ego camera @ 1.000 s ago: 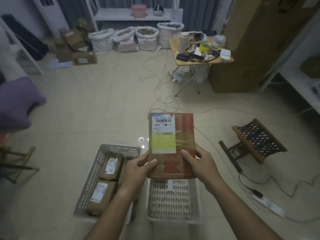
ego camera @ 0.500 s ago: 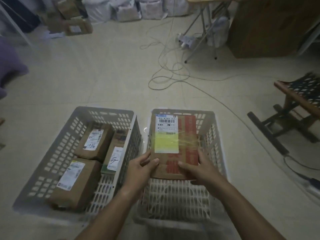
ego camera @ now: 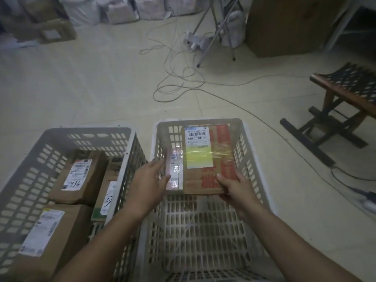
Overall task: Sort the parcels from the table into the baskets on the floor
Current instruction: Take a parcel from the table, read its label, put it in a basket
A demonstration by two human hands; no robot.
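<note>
the right hand (ego camera: 237,188) grips the near edge of a brown parcel (ego camera: 209,159) inside the right basket (ego camera: 252,159). the left hand (ego camera: 149,180), fingers straight, touches its left side. the left basket (ego camera: 24,169) holds other parcels (ego camera: 79,178).

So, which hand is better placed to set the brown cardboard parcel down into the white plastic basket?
Right. The right hand grips the brown cardboard parcel at its near edge inside the white plastic basket; the left hand is open beside it.
</note>
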